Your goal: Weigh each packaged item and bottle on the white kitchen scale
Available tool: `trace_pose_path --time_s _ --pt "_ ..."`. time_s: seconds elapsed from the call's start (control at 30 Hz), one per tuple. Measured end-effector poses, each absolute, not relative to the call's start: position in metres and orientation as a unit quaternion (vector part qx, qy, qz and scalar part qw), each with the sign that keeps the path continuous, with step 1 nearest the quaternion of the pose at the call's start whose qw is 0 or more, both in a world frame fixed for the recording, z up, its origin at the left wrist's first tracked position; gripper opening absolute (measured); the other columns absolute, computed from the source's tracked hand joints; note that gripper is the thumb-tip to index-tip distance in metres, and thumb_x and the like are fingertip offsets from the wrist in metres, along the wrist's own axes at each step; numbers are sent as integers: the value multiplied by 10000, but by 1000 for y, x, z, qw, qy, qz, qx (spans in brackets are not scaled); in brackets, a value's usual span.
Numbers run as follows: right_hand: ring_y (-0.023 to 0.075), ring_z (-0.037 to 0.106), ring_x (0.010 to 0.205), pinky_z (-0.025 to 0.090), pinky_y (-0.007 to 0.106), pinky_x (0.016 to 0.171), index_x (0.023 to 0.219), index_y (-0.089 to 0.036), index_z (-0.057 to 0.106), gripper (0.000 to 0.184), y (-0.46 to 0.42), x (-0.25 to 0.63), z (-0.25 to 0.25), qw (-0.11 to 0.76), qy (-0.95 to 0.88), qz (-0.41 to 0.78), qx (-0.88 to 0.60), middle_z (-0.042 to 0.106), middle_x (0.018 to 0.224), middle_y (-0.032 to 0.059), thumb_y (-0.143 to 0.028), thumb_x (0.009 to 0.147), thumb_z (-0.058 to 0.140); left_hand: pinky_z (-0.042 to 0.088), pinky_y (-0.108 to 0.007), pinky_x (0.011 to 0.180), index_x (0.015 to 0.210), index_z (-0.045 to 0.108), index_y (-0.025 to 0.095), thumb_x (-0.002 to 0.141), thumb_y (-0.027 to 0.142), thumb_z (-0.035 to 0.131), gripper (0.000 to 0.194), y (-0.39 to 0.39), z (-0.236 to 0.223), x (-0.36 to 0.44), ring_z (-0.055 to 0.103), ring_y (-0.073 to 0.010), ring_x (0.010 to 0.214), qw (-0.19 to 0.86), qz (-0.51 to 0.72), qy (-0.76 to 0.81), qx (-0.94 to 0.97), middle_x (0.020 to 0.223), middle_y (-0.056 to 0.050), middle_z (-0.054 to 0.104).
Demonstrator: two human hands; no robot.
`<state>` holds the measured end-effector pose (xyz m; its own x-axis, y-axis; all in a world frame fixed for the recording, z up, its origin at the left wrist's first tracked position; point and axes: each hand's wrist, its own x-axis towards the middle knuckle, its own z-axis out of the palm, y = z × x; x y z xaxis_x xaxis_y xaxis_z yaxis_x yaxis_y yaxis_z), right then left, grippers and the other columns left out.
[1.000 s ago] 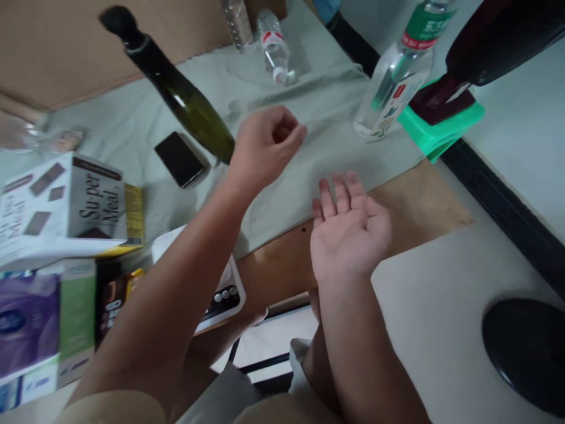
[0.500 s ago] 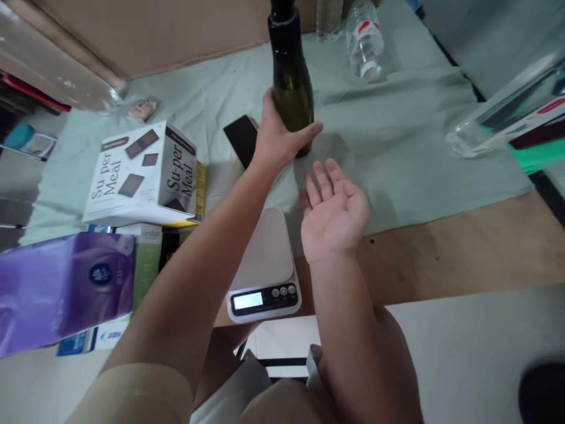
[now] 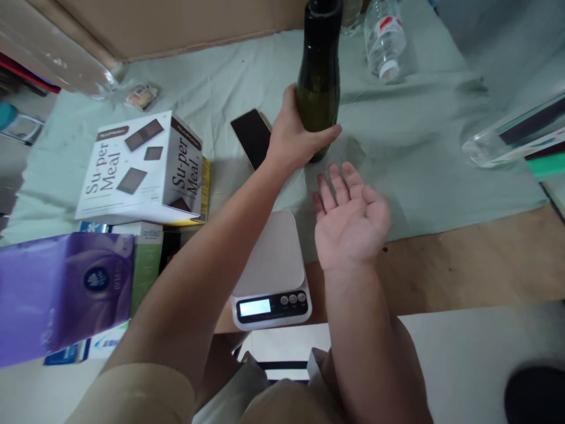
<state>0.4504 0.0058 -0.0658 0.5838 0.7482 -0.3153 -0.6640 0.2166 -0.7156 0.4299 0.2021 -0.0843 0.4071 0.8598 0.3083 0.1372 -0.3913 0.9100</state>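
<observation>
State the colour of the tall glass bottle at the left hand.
Dark olive green: the tall glass bottle, best seen in the head view.

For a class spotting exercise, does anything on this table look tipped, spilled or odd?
Yes: the clear, white-capped bottle at the back of the cloth lies on its side, while the dark green bottle in the left hand is upright. I see no spill.

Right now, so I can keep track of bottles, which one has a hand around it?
The dark green bottle: the left hand is around it, while no hand touches the clear bottles.
</observation>
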Motion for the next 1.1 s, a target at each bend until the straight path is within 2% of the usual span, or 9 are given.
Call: trace_pose_path --time_s 0.1,0.27,0.4,0.57,0.63,0.77,0.9,1.0,1.1 --pt "294 547 1534 434 619 1260 1268 -316 627 558 -1 454 -62 782 -46 452 -428 613 1561 48 -611 823 463 517 -467 869 1022 545 304 532 440 1026 700 192 -77 427 653 -270 938 426 420 341 726 978 7 723" --pt "294 533 1540 374 642 1304 1258 -316 627 546 -14 469 -60 781 -67 437 -440 604 1562 44 -618 830 474 517 -485 830 930 532 331 293 517 1089 866 185 -72 431 581 -250 879 444 406 360 714 932 34 715" --pt "297 474 1578 325 677 1326 1277 -359 612 521 -19 473 -58 780 -134 394 -467 568 1581 -4 -633 865 452 521 -467 831 975 522 325 482 474 1047 736 152 -49 420 621 -265 926 416 440 324 727 974 15 702" --pt "244 409 1620 248 607 1405 1334 -422 574 445 -22 458 -53 757 -262 336 -495 527 1608 -81 -458 891 561 536 -436 843 1018 542 283 598 350 973 605 96 -4 376 662 -253 950 389 422 322 753 1003 -12 694" --pt "230 463 1585 292 567 1406 1358 -423 555 458 -26 448 -51 743 -340 330 -472 552 1586 -68 -417 902 600 557 -427 848 1058 564 271 635 325 947 574 77 8 353 676 -250 966 385 413 327 758 1018 -18 701" --pt "209 588 1476 509 476 1281 1414 -432 497 554 -36 424 -50 704 -453 345 -425 605 1548 -17 -430 908 722 592 -459 896 1133 612 277 653 395 962 606 53 15 306 702 -270 1003 383 433 309 755 1021 -27 724" --pt "232 618 1453 502 535 1285 1462 -428 488 674 -49 406 -55 651 -514 354 -431 619 1559 -2 -416 872 815 614 -501 973 1165 645 292 665 455 973 619 32 5 267 723 -301 1087 404 464 304 727 1056 -30 745" --pt "239 626 1449 517 536 1275 1466 -436 528 645 -54 403 -58 622 -561 353 -417 636 1540 -5 -411 887 810 630 -488 919 1160 646 277 677 508 970 626 17 -6 248 741 -297 1053 418 480 324 700 1068 -31 741" --pt "239 645 1422 521 514 1281 1424 -447 575 640 -57 406 -58 605 -580 360 -410 653 1506 -15 -418 848 854 636 -474 908 1241 633 281 651 562 983 741 8 -16 240 740 -319 1120 427 485 323 692 1122 -45 747"
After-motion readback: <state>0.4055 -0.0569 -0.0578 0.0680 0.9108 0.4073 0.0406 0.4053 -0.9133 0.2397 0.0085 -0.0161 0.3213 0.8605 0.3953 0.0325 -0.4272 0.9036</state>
